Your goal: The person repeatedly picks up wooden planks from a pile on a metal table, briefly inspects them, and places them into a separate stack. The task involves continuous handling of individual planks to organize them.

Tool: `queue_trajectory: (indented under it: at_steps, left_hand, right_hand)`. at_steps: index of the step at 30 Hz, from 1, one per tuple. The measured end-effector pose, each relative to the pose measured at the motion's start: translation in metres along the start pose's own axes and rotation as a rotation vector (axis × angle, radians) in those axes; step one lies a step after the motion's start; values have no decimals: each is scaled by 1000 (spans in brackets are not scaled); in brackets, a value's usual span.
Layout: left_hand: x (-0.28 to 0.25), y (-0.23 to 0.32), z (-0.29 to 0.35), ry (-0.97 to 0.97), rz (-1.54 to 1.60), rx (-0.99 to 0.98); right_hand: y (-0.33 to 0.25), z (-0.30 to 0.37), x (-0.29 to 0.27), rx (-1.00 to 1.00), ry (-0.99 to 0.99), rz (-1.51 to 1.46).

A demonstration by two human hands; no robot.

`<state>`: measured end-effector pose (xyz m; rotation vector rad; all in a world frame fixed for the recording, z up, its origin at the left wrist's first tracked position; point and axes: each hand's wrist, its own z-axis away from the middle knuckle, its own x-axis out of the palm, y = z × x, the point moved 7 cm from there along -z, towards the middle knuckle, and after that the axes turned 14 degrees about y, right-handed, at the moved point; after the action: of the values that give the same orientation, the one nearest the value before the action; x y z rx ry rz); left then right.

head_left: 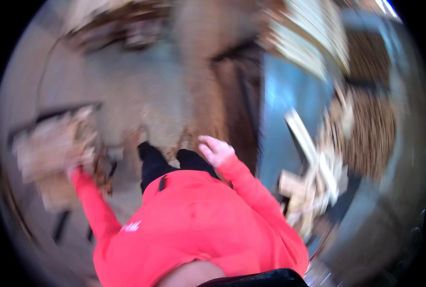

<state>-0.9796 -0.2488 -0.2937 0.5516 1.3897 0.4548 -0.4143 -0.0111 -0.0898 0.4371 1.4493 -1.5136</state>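
Left hand (74, 173) at a blurred pale bundle (55, 148), frame left, grip untellable; right hand (216, 149) spread, empty. Risked dropping it mid-swing.

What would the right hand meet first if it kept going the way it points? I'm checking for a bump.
Hard to tell in the blur: the right hand points up-left over grey floor, and nothing clear lies close ahead. Depth is uncertain.
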Motion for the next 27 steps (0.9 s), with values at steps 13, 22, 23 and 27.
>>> queue_trajectory:
  at_steps: [13,22,23,27]
  left_hand:
    - [146,235,556,-1309,126,174]
    - [198,351,905,-1990,336,663]
    - [198,360,920,-1984,299,706]
    - [132,377,1007,-1789,68,1081]
  right_hand:
    - [482,132,-315,658,393,1010]
    - [368,110,-361,494,159,-187]
    - [361,127,-369,424,374,-283]
    - [413,326,-332,779,1665,-190]
